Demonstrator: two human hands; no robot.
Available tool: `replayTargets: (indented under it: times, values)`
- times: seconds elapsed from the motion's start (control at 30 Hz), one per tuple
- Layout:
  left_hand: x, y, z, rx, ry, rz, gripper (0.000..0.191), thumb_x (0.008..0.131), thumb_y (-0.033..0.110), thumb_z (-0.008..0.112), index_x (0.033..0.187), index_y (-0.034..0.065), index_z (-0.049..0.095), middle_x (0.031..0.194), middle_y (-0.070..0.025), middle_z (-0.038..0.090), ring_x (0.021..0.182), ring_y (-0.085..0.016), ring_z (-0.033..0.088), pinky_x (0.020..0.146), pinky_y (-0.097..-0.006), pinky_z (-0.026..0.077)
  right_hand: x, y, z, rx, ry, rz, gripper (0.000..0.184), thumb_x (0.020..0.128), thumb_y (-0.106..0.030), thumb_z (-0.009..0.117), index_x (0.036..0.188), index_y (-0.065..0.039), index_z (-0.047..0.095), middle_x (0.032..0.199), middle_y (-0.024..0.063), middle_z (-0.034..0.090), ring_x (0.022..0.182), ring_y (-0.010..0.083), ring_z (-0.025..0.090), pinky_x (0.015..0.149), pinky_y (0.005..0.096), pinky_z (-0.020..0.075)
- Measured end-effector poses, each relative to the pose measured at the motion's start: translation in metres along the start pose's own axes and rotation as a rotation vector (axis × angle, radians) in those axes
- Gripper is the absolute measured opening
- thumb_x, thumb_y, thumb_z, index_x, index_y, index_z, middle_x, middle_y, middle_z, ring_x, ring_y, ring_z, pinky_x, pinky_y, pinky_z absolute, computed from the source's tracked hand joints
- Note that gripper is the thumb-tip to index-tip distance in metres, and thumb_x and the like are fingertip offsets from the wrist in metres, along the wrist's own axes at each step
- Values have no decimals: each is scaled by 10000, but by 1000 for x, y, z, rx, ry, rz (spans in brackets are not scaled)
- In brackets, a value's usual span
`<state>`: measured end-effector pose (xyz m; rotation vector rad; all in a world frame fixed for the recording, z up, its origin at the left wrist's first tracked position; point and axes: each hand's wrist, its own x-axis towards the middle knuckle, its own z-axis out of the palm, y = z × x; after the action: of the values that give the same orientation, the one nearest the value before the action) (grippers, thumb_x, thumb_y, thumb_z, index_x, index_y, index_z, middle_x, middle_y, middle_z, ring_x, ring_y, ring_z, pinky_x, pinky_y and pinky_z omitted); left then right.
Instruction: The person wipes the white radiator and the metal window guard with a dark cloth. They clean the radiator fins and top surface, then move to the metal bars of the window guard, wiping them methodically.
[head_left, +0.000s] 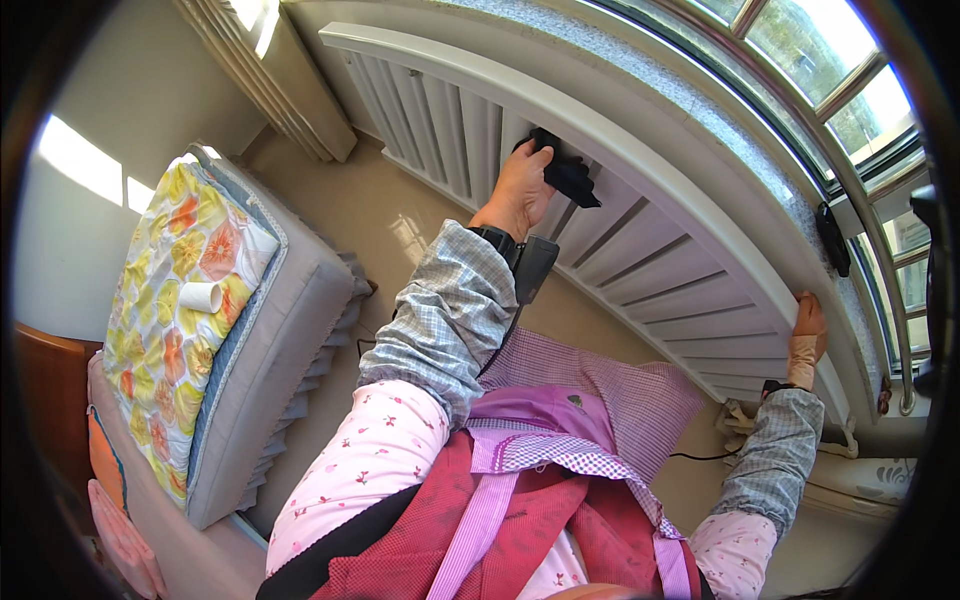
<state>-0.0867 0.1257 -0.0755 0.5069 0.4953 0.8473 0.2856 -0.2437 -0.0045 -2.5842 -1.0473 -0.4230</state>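
My left hand (529, 180) pinches a black cloth (571, 178) against the front of a white panel radiator (645, 247), just below its top rail. Part of the cloth is bunched in the fingers and the rest hangs loose over the vertical fins. Toward the radiator's right end, my right hand (807, 330) rests at the wall-side edge of the top rail, its fingertips partly hidden. Both forearms wear grey checked sleeve covers, with a dark strap at each wrist. On the left wrist strap sits a black device (537, 268) with a cable running from it.
Above the radiator, a speckled stone sill (660, 82) runs below a barred window (825, 67); a black object (832, 238) lies on the sill. Pipes (739, 420) stand at the radiator's lower right. A bed (300, 300) with a flowered quilt (180, 330) and paper roll (200, 297) stands left, near a curtain (277, 97).
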Motion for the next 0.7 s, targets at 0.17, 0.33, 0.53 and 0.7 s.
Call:
replayTargets:
  times: [0.17,0.33,0.53,0.7]
  values:
    - [27,-55,-22,-206,252,-140,374,1004,334,478,1233,40,487,1296,-124,516,1207,-310,467,1031,-548,343,2,-1,-5,13,-37,17,411,983,-398,395,1031,-110,686,980,152,689,922,370,638,786,410,479]
    - [56,-112,-73,-238,384,-194,545,988,462,430,1399,106,397,1476,-63,349,1283,-250,371,1027,-428,345,1,5,-8,74,-81,40,440,1001,-377,379,1012,-50,674,929,156,689,858,325,645,780,388,473]
    - [86,-181,-145,-371,620,-226,468,979,484,455,1197,79,544,1114,-15,563,871,-173,492,710,-326,447,-1,21,-13,164,-171,57,417,1021,-320,368,995,-11,646,877,133,654,800,246,593,777,349,459]
    - [99,-208,-178,-374,743,-242,502,983,477,439,1195,32,533,1120,-48,565,891,-202,521,737,-349,472,-6,32,-15,195,-160,70,396,1017,-282,377,985,18,632,875,105,646,816,198,584,785,323,458]
